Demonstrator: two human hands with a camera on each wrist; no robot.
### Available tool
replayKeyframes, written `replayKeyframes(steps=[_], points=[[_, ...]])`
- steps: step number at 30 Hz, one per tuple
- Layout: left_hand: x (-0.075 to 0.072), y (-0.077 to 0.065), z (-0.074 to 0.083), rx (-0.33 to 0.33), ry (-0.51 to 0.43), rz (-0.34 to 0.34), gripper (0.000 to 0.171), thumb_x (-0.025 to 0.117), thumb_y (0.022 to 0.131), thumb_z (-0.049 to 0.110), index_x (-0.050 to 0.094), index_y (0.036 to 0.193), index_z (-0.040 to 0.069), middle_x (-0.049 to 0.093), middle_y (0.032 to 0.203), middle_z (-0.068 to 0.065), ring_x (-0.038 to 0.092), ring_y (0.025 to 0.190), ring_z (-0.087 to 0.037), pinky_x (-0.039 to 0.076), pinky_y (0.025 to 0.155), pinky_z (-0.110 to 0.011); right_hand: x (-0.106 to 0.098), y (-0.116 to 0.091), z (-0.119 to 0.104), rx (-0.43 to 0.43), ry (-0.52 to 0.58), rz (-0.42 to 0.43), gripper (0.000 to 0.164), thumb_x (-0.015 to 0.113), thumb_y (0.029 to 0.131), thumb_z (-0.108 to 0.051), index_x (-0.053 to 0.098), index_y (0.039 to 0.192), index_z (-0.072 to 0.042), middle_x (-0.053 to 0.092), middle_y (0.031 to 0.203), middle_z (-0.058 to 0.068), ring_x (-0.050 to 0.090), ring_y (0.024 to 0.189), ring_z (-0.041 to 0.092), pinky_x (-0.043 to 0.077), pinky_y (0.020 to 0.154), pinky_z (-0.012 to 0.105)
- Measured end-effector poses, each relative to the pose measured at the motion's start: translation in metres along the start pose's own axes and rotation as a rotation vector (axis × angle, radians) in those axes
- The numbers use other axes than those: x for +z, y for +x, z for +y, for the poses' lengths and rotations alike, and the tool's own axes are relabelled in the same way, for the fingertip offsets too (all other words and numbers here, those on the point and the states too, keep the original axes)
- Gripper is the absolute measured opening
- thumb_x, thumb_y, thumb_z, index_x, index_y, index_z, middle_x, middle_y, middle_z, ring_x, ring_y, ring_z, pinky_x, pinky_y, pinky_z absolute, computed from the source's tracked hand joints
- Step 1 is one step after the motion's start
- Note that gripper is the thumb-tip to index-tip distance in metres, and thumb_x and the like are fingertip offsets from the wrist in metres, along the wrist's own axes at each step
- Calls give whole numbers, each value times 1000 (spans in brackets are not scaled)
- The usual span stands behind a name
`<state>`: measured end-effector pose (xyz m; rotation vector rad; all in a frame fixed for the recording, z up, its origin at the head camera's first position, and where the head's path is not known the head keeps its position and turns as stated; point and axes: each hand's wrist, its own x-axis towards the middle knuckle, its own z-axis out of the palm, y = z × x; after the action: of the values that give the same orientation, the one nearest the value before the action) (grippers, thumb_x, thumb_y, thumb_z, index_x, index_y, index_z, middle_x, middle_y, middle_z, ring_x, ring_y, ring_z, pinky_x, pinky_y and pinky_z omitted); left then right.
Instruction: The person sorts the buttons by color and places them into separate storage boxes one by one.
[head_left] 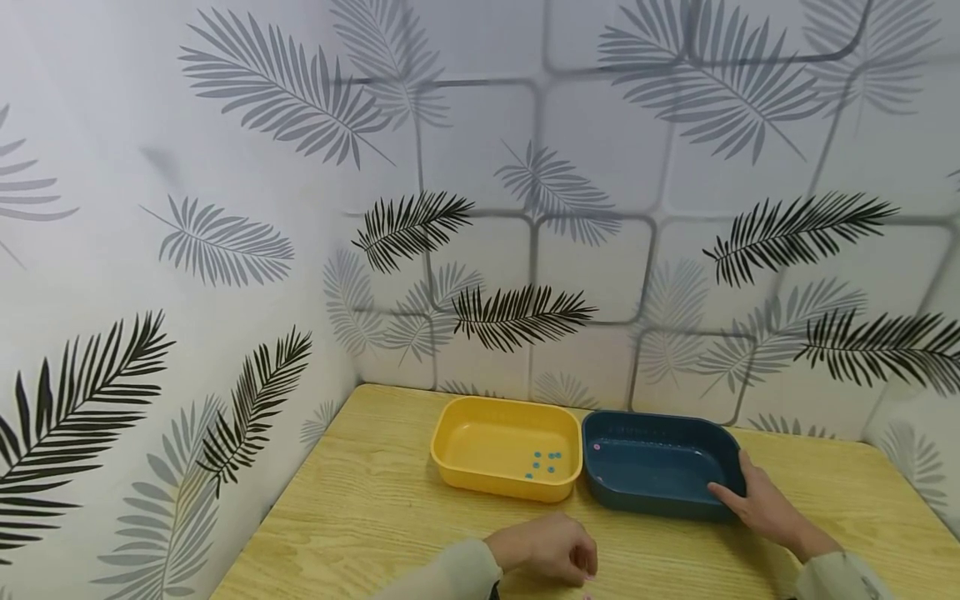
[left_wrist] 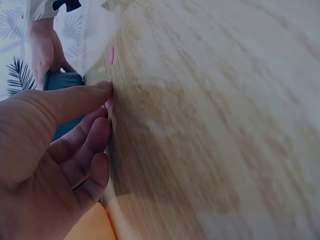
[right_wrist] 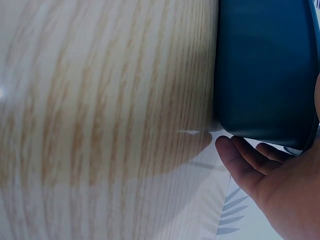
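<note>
My left hand [head_left: 551, 550] is low over the table, thumb and fingertips together at the wood. In the left wrist view they pinch a small pink disc [left_wrist: 108, 104], mostly hidden by the fingertips. A second pink disc [left_wrist: 110, 56] lies on the table just beyond the thumb. My right hand [head_left: 768, 508] holds the right end of a dark blue tray [head_left: 660, 504], thumb over the rim and fingers along the outside wall. Inside that tray, a pink disc [head_left: 597, 447] sits near the left wall.
A yellow tray [head_left: 487, 483] stands left of the blue one, their ends side by side. Several small blue discs [head_left: 537, 455] lie in its right part. Both trays stand on a wood-grain table [head_left: 360, 483], with a leaf-patterned wall [head_left: 480, 250] behind.
</note>
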<state>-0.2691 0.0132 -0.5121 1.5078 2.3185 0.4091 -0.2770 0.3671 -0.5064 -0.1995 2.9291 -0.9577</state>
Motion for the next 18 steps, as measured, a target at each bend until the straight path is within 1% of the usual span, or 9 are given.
replayKeyframes(steps=[3,6,10,14,18], points=[[1,1,0,-12,3,-8,6,69,88,13,71,93,15,65,82,12,49,68,10,39,64,-6,0,0,1,1,7,-3,98,53,96,-40,-9,136,25,4,135,53,13,121,66,22,94,70],[2,2,0,-20,10,-2,4,69,88,15,71,91,15,61,77,15,49,67,9,39,62,-6,1,-1,1,-3,11,1,99,53,96,-40,-10,136,24,4,135,53,13,121,66,22,94,70],[2,1,-1,-41,16,30,4,71,86,17,70,89,14,57,72,16,48,65,9,39,61,-6,1,0,2,-7,9,8,99,54,96,-41,-9,136,24,5,135,53,13,121,66,22,94,70],[3,-2,-3,-86,17,66,5,74,84,18,70,85,16,55,70,17,47,63,8,38,59,-7,2,0,3,-5,4,6,99,54,96,-41,-8,136,24,5,135,53,14,121,66,22,94,70],[3,-3,-5,-113,8,70,5,74,84,19,71,83,16,55,68,18,47,62,8,39,58,-7,2,0,3,-1,0,4,99,53,96,-42,-9,136,24,5,135,53,14,121,66,23,94,70]])
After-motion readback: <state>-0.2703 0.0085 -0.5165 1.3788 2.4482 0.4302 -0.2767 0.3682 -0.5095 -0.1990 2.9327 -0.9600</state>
